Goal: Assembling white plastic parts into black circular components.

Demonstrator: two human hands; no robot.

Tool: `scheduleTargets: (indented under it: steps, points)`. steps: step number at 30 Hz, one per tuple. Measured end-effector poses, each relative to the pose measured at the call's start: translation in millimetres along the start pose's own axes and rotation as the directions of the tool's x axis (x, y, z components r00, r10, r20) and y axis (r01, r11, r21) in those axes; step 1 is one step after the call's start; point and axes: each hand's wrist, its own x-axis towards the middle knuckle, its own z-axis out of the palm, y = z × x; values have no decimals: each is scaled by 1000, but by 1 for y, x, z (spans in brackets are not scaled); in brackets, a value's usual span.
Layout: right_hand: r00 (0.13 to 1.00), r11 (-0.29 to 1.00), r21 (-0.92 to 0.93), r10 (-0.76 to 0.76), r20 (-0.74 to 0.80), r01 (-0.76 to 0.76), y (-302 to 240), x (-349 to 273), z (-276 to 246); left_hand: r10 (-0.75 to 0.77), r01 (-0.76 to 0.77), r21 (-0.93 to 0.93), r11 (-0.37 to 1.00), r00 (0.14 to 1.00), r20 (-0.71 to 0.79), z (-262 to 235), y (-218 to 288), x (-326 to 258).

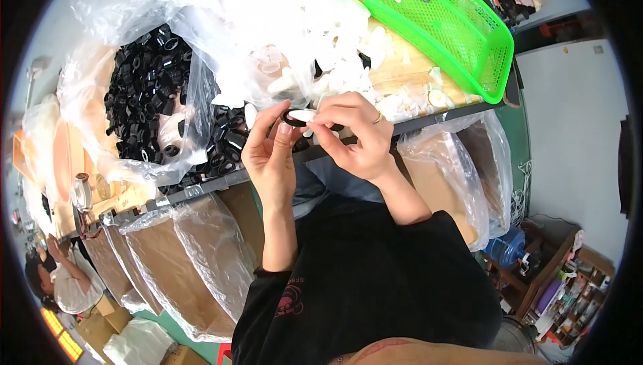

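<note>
A person's left hand [271, 154] is pinching a black ring [293, 118] in its fingers above the counter [201, 189] edge, while the right hand [355, 137] is pressing a white plug [303, 116] into it. Seating it squarely seems next, needing steady alignment.

left hand [271, 154] raised, fingers pinched; right hand [355, 137] curled beside it, fingertips meeting; forearms bare

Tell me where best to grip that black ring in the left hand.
By its outer rim, thumb and forefinger on opposite sides, coming from the left as the left hand does. The black ring faces the white insert in the right hand, so its open centre should stay clear.
</note>
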Motion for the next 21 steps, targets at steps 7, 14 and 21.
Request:
scheduleTargets:
  steps: [7, 14, 21]
  points:
    - [998, 1000, -7, -23, 61, 23, -4, 1, -3, 18, -18, -10, 1000, 999, -29, -1, 1, -1]
    - [994, 999, 7, 37, 106, -38, -4, 1, -5, 23, -23, 91, 996, 1000, 2, 4, 4, -3]
    - [983, 997, -26, 72, 169, -68, -4, -2, 1, 118, -123, 282, 951, 992, 36, -3, -2, -5]
